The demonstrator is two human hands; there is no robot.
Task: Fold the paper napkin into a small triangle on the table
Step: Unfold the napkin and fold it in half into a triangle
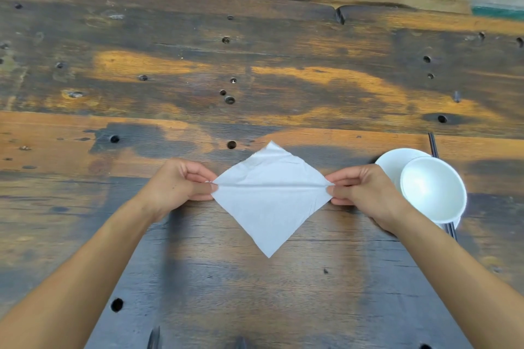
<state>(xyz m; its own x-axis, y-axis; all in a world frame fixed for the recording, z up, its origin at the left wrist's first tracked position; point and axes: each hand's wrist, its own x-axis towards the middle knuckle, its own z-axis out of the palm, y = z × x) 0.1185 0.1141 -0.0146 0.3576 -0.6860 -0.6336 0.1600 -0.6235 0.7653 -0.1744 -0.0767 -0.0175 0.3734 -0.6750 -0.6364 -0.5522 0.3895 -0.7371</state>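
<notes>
Two bare forearms reach in from the lower corners of the frame over the dark wooden counter (pixel 255 292). At centre frame the paper napkin (pixel 270 201) lies turned as a diamond, near point toward the person, far point up-frame, with a crease running straight across between its side corners.

Left hand (pixel 181 183): grip pinching the napkin's left corner between thumb and fingertips. Right hand (pixel 360 191): grip pinching the right corner the same way. The sheet looks pulled taut along the crease.

Judgement: the first diagonal fold is being set up, not yet closed. The next move likely calls for bringing one point over to meet the other, edges matched, then pressing the crease flat.

Just right of the right hand, a white bowl (pixel 433 188) overlaps a white saucer (pixel 392 161), with dark chopsticks (pixel 433 144) beneath them. Beyond, only bare, knotted planks.
</notes>
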